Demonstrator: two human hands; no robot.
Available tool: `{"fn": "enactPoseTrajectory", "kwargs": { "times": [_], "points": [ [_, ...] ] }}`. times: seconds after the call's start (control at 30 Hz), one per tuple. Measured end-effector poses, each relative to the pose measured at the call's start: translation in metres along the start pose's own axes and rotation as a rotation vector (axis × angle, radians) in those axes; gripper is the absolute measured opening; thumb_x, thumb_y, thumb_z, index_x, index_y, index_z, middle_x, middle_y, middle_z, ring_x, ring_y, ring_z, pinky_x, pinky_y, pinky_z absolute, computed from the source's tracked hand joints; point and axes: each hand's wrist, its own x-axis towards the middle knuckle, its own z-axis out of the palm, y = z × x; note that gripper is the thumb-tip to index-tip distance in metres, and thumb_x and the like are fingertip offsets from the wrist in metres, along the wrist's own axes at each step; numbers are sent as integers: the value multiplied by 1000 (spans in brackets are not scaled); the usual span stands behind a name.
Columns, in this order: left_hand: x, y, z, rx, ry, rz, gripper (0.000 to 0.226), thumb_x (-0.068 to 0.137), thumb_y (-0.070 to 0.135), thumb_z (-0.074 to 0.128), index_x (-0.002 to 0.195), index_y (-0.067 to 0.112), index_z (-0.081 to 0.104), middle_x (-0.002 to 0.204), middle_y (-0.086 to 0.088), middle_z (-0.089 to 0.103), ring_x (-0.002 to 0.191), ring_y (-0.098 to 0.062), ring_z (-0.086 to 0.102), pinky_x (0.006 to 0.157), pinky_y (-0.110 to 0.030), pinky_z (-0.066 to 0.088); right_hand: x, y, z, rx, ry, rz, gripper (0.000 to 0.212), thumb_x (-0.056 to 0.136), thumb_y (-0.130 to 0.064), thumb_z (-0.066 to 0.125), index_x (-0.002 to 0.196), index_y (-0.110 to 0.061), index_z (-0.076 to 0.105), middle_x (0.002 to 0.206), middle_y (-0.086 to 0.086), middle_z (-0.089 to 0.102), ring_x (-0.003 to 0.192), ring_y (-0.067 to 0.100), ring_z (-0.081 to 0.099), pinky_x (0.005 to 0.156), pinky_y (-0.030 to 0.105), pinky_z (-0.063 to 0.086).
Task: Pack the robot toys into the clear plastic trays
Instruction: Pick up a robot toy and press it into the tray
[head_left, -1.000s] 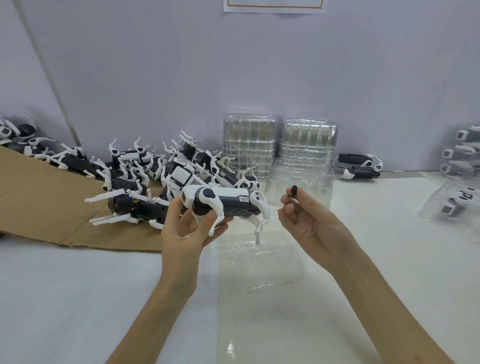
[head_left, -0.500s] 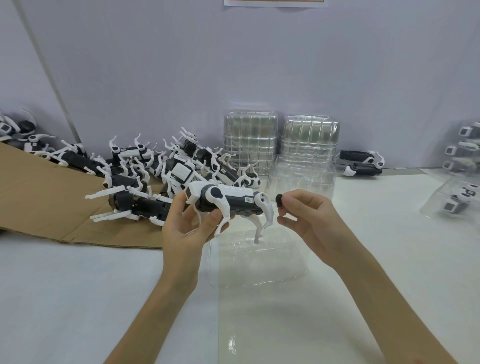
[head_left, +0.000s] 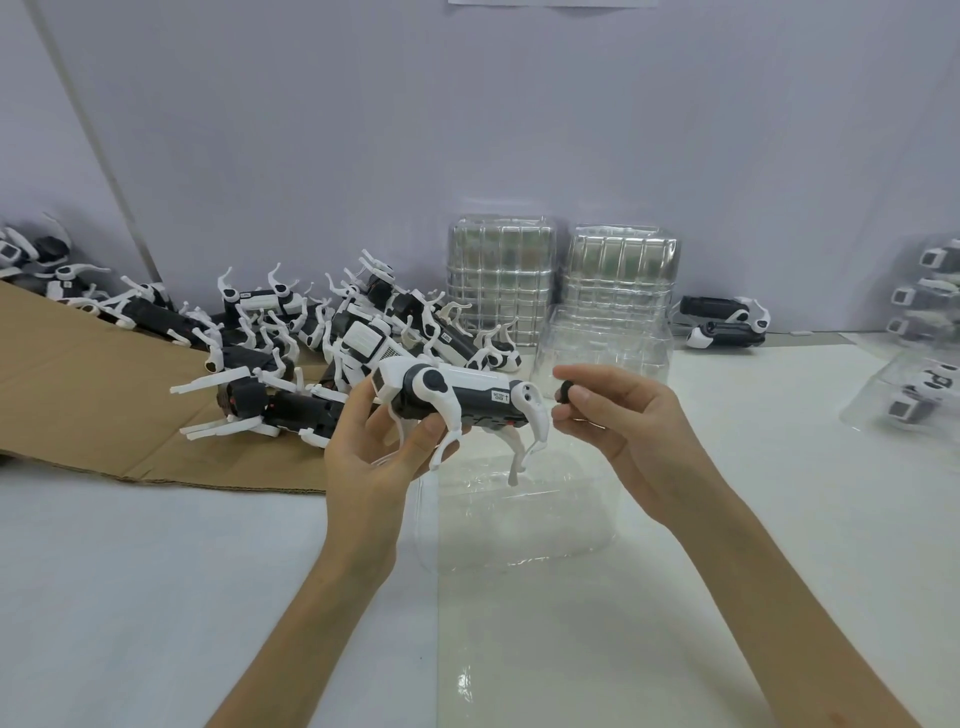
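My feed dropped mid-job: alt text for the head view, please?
The left hand holds a robot toy over a clear tray while the right hand pinches a small black part beside one end. More toys lie piled on cardboard at left.

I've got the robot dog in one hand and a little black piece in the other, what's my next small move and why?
Probably bring the small black piece leftward to the free end of the robot toy and press it on. The right hand pinches it just off that end, and the left hand holds the toy level above the clear tray.
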Motion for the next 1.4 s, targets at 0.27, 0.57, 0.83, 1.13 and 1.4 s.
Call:
{"fn": "enactPoseTrajectory", "kwargs": {
  "times": [0.27, 0.57, 0.83, 1.13, 1.4],
  "points": [
    [-1, 1, 1, -24, -2, 1, 51, 73, 33, 80, 121, 29, 65, 120, -8, 70, 109, -41, 67, 81, -36, 59, 1, -3, 1, 79, 4, 36, 13, 78, -8, 67, 82, -16, 77, 93, 14, 74, 84, 26, 74, 73, 29, 58],
    [0, 0, -1, -34, -3, 12, 51, 74, 34, 81, 122, 30, 64, 122, -9, 69, 113, -42, 64, 82, -37, 59, 1, -1, 0, 27, -4, -4, 13, 77, -5, 71, 76, -18, 76, 82, 3, 71, 75, 15, 68, 73, 25, 56],
    [0, -1, -1, -4, 5, 35, 49, 76, 32, 80, 122, 29, 64, 123, -7, 69, 114, -42, 64, 84, -42, 59, -3, 0, 2, -160, -16, -146, 15, 76, -6, 73, 79, -20, 78, 86, 5, 72, 83, 20, 68, 81, 28, 55],
    [-1, -2, 2, -26, 9, 125, 45, 78, 10, 80, 117, 15, 58, 109, -18, 66, 79, -18, 63, 62, -18, 53, -1, 8, 10, 37, -46, 73, 5, 77, -18, 74, 81, -14, 74, 73, 0, 60, 69, 14, 50, 76, 24, 49],
    [-3, -5, 3, 49, -57, 179, 51, 77, 1, 75, 119, 9, 49, 100, 6, 67, 94, -17, 65, 85, -55, 58, 0, 9, 12, -24, 42, 124, 12, 72, -27, 73, 79, -18, 77, 69, -6, 60, 65, 11, 45, 71, 22, 43]
  ]
}}
